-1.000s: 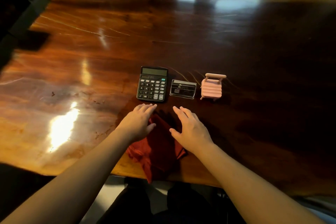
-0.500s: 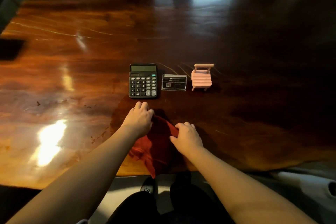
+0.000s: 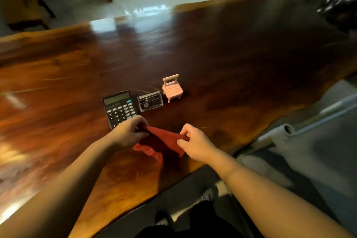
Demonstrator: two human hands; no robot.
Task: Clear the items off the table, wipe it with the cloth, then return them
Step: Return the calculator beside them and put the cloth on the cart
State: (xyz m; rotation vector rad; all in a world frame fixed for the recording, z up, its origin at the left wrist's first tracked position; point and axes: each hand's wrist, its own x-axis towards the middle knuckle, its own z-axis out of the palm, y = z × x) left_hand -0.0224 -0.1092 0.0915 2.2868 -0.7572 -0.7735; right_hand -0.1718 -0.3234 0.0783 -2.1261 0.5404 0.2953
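Pinching opposite corners, the red cloth (image 3: pixel 164 140) is held by the left hand (image 3: pixel 128 134) and right hand (image 3: pixel 195 144) above the desk (image 3: pixel 231 67) edge; the calculator (image 3: pixel 119 109), just beside, could be knocked if swept.

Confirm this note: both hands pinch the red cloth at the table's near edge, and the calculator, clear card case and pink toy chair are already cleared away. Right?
Not quite. In the head view the calculator, card case and toy chair sit on the table. Both hands do pinch the cloth.
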